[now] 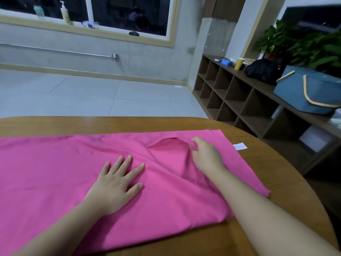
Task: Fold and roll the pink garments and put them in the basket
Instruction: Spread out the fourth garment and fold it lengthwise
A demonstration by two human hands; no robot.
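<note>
A bright pink fabric garment [60, 174] lies spread flat across a rounded, brown wooden bench [287, 174], filling the lower left and centre of the frame and running off the left edge. The person's left hand [115, 183] rests palm-down on the cloth near the centre of the frame, its fingers [127, 161] straight and spread apart, pressing the fabric against the bench. To the right, the right hand [206, 156] reaches further up the garment, its fingers [192, 149] curled at the edge of a raised fold; whether they actually pinch the fabric cannot be told, as the hand hides them. Just left of that hand a darker pink opening in the cloth bulges up. Soft creases run between the two hands. A small white label [239, 146] lies on the bench just beyond the garment's right edge.

At the right of the frame a low brown wooden cubby shelf [227, 97] runs along the wall. On its top, at the right edge, sits a blue fabric basket with yellow trim and handles [304, 93], well apart from the garment. Further back on the shelf stand a yellow paper cup [239, 63] and a black bag [262, 70], with a green leafy plant [302, 43] behind them. In the upper left, a dark window [129, 13] carries bottles on its sill above a pale tiled floor [92, 97].
</note>
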